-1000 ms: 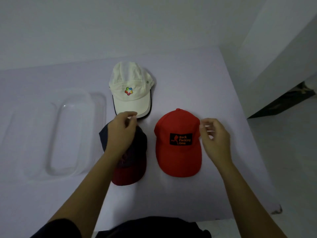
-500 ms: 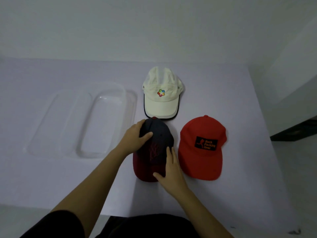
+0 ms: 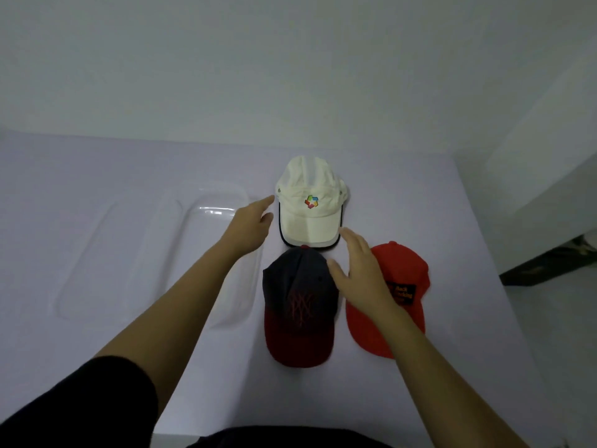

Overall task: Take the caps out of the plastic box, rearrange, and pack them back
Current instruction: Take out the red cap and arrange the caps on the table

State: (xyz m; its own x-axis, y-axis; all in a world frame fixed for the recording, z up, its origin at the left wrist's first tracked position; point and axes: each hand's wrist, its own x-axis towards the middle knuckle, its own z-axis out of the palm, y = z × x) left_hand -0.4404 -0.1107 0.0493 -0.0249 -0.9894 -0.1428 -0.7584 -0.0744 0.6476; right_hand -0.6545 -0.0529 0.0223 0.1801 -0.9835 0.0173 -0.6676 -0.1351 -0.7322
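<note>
Caps lie on the white table [image 3: 97,176]: white cap [image 3: 310,208] far, navy-and-maroon cap [image 3: 297,305] near, red cap [image 3: 403,263] right of it (partly behind the right hand [image 3: 358,270]). Both hands, fingers straight, hold nothing, left hand [image 3: 250,223] just beside the white cap. Clear plastic box [image 3: 206,202] lies left.

One view only: head-worn, wide-angle. It sits above the near edge of the tabletop [image 3: 420,195], facing forward and steeply down, at arm's-length range. The left hand [image 3: 255,221] and right hand [image 3: 358,276] land centre-frame. The tabletop's far edge crosses mid-frame, wall [image 3: 290,76] above. Right edge visible; the left side runs out of frame.
</note>
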